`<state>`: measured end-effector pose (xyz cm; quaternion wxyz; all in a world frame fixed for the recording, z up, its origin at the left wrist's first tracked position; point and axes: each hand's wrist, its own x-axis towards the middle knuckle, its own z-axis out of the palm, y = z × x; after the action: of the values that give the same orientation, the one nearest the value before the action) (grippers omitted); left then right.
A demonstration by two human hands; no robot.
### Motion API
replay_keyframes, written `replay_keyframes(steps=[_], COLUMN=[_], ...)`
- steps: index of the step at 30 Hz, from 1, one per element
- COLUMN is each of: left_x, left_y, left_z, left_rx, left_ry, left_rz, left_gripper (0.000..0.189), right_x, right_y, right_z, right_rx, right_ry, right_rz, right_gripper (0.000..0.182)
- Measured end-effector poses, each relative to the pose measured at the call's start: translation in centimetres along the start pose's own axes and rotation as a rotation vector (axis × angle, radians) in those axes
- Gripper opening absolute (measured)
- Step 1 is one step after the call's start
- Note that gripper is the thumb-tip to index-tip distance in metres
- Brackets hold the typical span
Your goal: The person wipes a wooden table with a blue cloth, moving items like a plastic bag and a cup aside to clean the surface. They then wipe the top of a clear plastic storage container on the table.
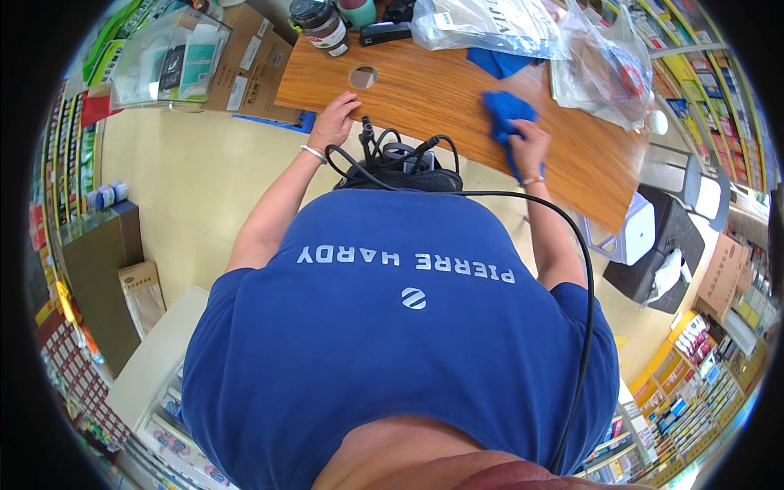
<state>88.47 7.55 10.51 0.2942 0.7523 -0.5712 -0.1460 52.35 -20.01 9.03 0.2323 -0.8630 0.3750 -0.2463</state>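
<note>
My right hand (pixel 530 148) grips a crumpled blue cloth (pixel 506 110) on the wood-grain tabletop (pixel 422 82), near its front edge. Part of the cloth hangs out below my fingers along that edge. At the table's left front edge rests my left hand (pixel 332 124), empty, with its fingers extended over the wood. A round cable hole (pixel 363 77) pierces the top just beyond those fingers. Another piece of blue fabric (pixel 499 62) lies farther back, partly covered by a printed plastic bag (pixel 490 24).
A dark-lidded drink bottle (pixel 321 27) and a black stapler (pixel 385 33) stand at the back left. A clear plastic bag (pixel 603 67) with contents occupies the right. Black cables (pixel 392 156) on a waist pouch hang before my belly. A plastic stool (pixel 631 229) is under the right end.
</note>
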Motion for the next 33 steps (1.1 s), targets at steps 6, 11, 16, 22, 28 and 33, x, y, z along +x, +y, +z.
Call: replay_keyframes(steps=[6, 11, 16, 22, 28, 33], left_x=[-0.1, 0.4, 0.2, -0.2, 0.1, 0.4], left_y=[-0.5, -0.1, -0.5, 0.1, -0.2, 0.4], left_z=[0.4, 0.7, 1.0, 0.9, 0.8, 0.4], left_rx=[0.042, 0.072, 0.071, 0.155, 0.19, 0.16], left_ry=[-0.046, -0.038, -0.021, -0.073, -0.106, -0.115], left_rz=[-0.001, -0.003, -0.013, 0.009, 0.033, 0.036], left_gripper=[0.044, 0.044, 0.046, 0.053, 0.057, 0.058], right_x=[-1.6, -1.3, -3.2, -7.3, -4.2, -1.8], right_y=[-0.1, -11.8, -9.2, 6.1, 2.4, -11.4], right_z=[0.6, 8.8, 5.7, -9.7, -3.8, 7.5], right_rx=[-0.537, -0.037, 0.083, -0.513, -0.417, -0.035], right_ry=[0.568, 0.238, 0.127, 0.534, 0.569, 0.216], right_rz=[0.69, 0.123, 0.004, 0.949, 0.881, 0.203], right_gripper=[0.028, 0.027, 0.03, 0.027, 0.026, 0.029])
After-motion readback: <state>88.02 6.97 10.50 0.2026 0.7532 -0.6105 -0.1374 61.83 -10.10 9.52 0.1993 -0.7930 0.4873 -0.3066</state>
